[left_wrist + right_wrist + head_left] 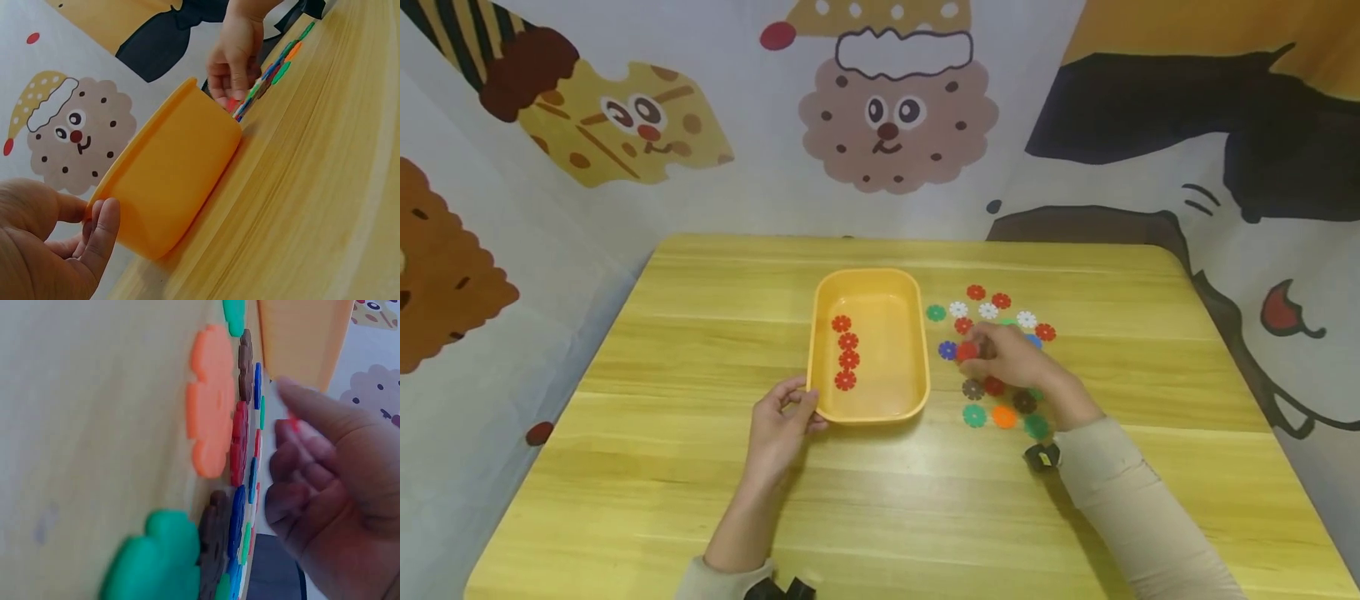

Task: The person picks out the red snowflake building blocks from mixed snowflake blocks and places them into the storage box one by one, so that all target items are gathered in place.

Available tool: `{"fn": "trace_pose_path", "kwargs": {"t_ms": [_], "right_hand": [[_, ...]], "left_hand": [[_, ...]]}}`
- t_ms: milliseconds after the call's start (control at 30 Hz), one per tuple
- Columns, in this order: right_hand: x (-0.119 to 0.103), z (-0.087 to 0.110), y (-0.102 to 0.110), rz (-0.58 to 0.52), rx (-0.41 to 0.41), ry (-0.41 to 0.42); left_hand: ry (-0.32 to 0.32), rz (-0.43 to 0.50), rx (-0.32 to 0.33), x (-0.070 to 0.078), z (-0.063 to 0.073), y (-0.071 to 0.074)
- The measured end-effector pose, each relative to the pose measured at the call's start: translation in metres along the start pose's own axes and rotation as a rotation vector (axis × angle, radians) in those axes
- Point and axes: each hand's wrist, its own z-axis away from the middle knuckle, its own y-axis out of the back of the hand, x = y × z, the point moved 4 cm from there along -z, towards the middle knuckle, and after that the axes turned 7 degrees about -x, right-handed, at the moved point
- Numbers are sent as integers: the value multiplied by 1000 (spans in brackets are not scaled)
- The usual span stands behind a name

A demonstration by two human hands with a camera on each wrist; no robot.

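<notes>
Red disc pinched in right hand.

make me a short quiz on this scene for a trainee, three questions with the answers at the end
1. Multiple choice: what colour is the piece pinched by the right grip?
A) white
B) orange
C) red

2. Count: how many red pieces lie inside the yellow tray?

3. True or false: the left grip holds the yellow tray near its front left corner, as the person sees it.

Key:
1. C, red
2. Four
3. True
</notes>
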Motion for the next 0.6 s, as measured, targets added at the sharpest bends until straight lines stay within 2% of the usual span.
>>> {"fn": "trace_pose_path", "kwargs": {"t_ms": [167, 300, 433, 600], "right_hand": [[-11, -3, 5, -23, 113, 61], [-19, -3, 9, -54, 162, 85], [-29, -4, 11, -91, 192, 99], [-44, -8, 9, -131, 182, 136]], "left_hand": [[8, 4, 8, -1, -1, 0], [16, 9, 14, -1, -1, 0], [15, 8, 13, 0, 0, 0], [10, 2, 6, -1, -2, -1]]}}
